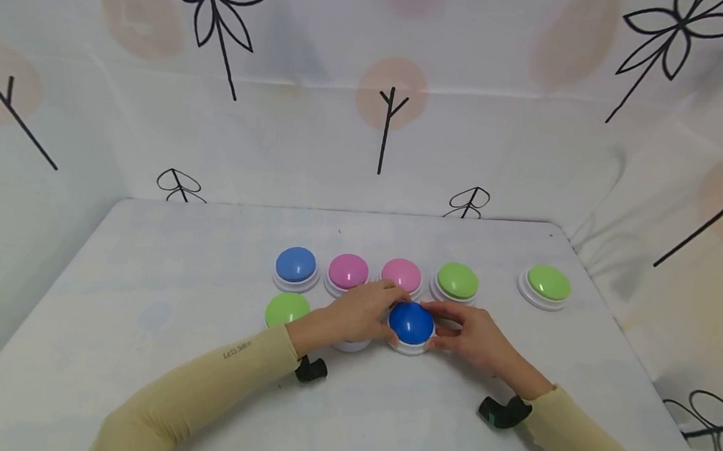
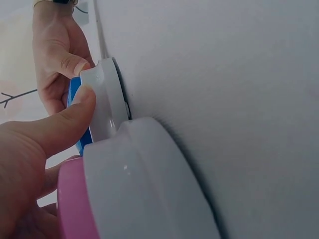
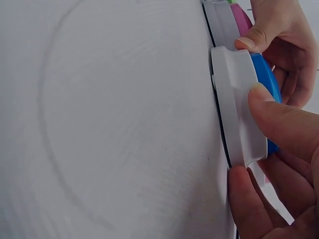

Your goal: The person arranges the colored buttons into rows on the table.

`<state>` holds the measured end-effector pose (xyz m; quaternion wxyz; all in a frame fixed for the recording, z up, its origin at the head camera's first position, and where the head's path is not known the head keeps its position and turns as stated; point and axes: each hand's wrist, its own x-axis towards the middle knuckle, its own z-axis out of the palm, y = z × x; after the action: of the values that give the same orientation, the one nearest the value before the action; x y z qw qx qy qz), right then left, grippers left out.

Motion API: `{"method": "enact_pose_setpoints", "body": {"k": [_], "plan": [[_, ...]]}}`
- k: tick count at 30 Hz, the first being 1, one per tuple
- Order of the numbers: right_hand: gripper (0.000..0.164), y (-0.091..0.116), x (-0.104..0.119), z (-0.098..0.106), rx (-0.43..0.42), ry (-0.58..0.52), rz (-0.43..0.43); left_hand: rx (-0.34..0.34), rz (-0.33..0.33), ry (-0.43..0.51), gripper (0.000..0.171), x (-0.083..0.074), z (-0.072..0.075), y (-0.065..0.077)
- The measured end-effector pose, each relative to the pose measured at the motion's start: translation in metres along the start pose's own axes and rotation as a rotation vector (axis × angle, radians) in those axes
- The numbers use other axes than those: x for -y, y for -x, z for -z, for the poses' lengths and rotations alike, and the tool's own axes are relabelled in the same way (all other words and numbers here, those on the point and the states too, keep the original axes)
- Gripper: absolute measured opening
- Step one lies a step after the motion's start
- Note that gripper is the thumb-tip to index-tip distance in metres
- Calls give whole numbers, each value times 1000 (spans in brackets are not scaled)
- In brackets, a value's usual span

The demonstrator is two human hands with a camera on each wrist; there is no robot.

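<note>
A dark blue dome push button on a white round base sits on the table between both hands. My left hand holds its left side, with the thumb on the base rim in the left wrist view. From the right, my right hand grips the same button, thumb and fingers spread around the white base. Just left of it stands a pink button, mostly covered by the left hand in the head view; its white base is close beside the blue one's.
Behind the hands runs a row of buttons: lighter blue, purple-pink, pink and green. Another green button stands apart at the right. A green one is by the left wrist. Patterned cloth hangs behind the white table.
</note>
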<state>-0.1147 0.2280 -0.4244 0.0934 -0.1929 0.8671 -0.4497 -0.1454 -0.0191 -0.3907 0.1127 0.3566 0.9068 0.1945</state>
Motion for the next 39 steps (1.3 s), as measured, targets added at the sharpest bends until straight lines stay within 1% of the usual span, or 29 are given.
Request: {"method": "enact_pose_setpoints", "body": {"k": [3,8,11,14,21,27,30,34,39], "plan": [[60,2,0,0,-8,4,5,-3,3,20,68,0,0,-1],[58,4,2,0,-12,3,13,-1,24,99,68,2,-1,-2],[58,5,3,0,-11,5,9,4,34,128,70,3,-1,-3],[59,4,3,-1,-13,8,0,14,37,136,71,4,1,-4],[59,5,2,-2,-16,5,7,35,10,120,74,7,3,-5],[60,4,1,-4,-26,10,29,47,-20,99,70,9,4,-4],[60,4,1,-4,-18,7,40,55,-32,95,68,11,5,-4],[61,6,2,-2,-11,-15,24,59,-25,127,68,14,9,-2],[59,7,0,3,-38,-35,-7,30,-20,196,61,15,17,-1]]}}
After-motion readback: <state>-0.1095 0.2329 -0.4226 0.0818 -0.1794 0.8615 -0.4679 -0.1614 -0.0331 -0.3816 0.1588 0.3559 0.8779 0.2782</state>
